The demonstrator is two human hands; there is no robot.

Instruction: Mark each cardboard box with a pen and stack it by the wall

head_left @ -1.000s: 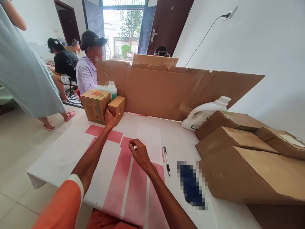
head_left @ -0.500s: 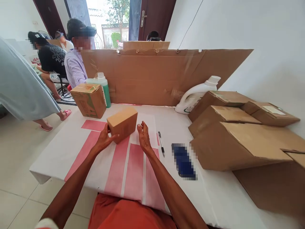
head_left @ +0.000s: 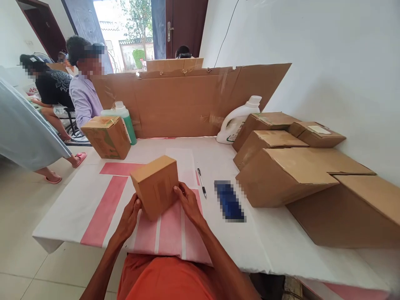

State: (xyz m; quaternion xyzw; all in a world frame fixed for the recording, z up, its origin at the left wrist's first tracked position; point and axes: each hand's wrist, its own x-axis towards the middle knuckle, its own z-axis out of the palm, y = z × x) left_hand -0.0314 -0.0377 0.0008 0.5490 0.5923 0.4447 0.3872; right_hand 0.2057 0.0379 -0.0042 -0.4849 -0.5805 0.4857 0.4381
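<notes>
**Right hand [head_left: 189,203] joins in on the small cardboard box [head_left: 158,189]**

And there it is: half a second ago my left hand [head_left: 128,216] had it alone; now I've got a grip from both sides, right thumb on the near face, left hand at the opposite edge. The box has come away from the larger carton [head_left: 108,139] and sits in front of me, above the tablecloth's [head_left: 75,200] pink stripes. Whether it touches down, I can't tell. Two-handed control, I'd judge, makes it steadier to handle.

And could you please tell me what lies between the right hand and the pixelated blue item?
In the head view, a black-gripped pen lies between the right hand and the pixelated blue item.
</notes>
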